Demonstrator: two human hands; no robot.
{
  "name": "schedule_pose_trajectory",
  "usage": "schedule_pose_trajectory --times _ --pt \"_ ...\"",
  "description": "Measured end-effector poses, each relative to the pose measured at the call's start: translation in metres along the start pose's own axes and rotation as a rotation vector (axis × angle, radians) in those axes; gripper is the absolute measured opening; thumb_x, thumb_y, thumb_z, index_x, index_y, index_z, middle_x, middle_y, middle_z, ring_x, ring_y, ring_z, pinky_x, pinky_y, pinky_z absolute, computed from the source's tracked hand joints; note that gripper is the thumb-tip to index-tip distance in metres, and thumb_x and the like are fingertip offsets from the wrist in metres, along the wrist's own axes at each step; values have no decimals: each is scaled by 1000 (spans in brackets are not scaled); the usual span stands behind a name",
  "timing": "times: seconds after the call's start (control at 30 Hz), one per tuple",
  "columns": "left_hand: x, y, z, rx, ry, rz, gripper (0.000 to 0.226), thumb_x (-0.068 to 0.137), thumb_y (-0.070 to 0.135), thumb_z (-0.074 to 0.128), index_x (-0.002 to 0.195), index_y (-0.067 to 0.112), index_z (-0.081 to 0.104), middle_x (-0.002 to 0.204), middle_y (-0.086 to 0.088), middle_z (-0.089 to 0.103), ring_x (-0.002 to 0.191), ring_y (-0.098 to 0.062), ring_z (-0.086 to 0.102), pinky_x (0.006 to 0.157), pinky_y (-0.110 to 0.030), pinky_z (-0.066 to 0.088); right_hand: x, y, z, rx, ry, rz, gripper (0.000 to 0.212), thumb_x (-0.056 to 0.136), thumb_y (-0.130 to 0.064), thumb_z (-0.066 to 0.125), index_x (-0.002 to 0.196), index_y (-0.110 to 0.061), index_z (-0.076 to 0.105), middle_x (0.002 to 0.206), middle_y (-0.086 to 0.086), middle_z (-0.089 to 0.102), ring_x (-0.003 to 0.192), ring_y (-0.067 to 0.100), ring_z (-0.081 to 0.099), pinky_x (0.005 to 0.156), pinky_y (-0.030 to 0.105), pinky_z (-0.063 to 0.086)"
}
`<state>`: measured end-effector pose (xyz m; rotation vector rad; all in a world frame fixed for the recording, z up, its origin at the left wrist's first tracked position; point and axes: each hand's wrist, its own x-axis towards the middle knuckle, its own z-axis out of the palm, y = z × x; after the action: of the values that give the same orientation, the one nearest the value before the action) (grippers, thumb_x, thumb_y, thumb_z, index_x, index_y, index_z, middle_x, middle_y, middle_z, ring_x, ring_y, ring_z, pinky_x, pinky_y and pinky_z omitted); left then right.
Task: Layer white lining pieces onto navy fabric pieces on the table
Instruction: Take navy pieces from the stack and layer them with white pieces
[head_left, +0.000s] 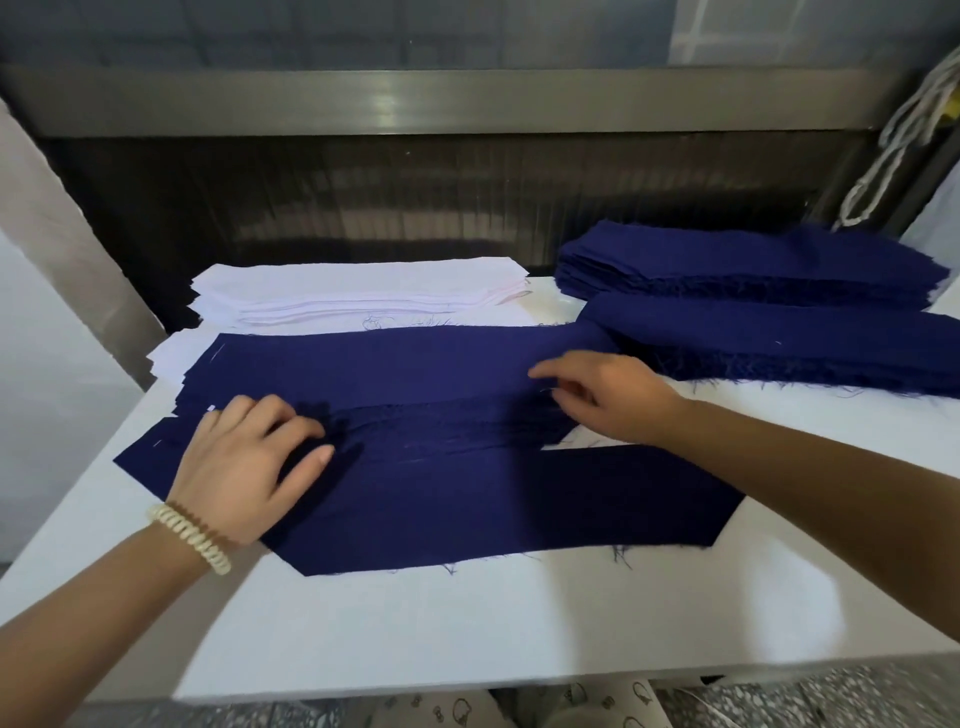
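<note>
Fingers (293, 418) of your left hand (239, 467) are bending onto the front navy piece (467, 499), pinching or pressing, cannot tell; right hand (608, 395) is resting loose on navy, holding nothing. Flatten it square first. White lining stack (353, 291) is waiting far-left on the worktop (467, 623); navy stacks (753, 270) are crowding your right.

Two hands are showing, one left hand (239, 467) and one right hand (613, 395), over one white table (467, 623). Three navy piles are lying there: a middle navy pile (389, 358), a far right navy pile (753, 260) and a near right navy pile (779, 343). One single navy piece (467, 509) is lying flat nearest. One white lining pile (353, 291) is sitting behind. The layers in each pile are blurring beyond counting.
</note>
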<state>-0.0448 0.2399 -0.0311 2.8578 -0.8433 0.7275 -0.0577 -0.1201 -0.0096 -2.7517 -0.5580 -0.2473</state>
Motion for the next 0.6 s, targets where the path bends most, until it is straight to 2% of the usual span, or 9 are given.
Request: schedule_pose_trajectory --times 0.1,0.17,0.3,0.43,0.6 --pt "16 0 5 -57 45 -100 65 92 59 24 93 12 68 87 -6 58 79 -33 49 67 -41 38 35 3 2 -74 -134 70 43 96 -27 46 139 -19 44 129 2 48 119 19 45 102 36 36" --pt "27 -1 9 -99 44 -181 56 87 52 31 98 10 67 93 -9 59 85 -36 49 73 -46 40 55 5 2 -148 -179 100 46 98 -32 41 143 -20 38 139 1 41 126 19 39 105 37 32" --pt "56 -7 19 -159 -2 -287 60 85 50 25 107 10 64 107 -12 60 100 -38 48 86 -47 36 83 5 10 -207 -230 189 51 100 -38 32 147 -19 27 151 3 29 137 21 28 109 39 28" --pt "79 -20 30 -211 -38 -347 57 88 43 27 117 9 61 120 -13 59 113 -36 48 96 -46 34 98 7 22 -221 -320 279 56 100 -47 24 149 -21 19 154 6 22 140 23 22 109 42 24" --pt "93 -42 47 -152 -160 -389 62 95 50 25 131 9 54 139 -14 48 130 -35 37 109 -45 27 101 9 32 -217 -369 343 59 98 -55 18 149 -26 16 155 11 17 141 27 18 109 45 19"
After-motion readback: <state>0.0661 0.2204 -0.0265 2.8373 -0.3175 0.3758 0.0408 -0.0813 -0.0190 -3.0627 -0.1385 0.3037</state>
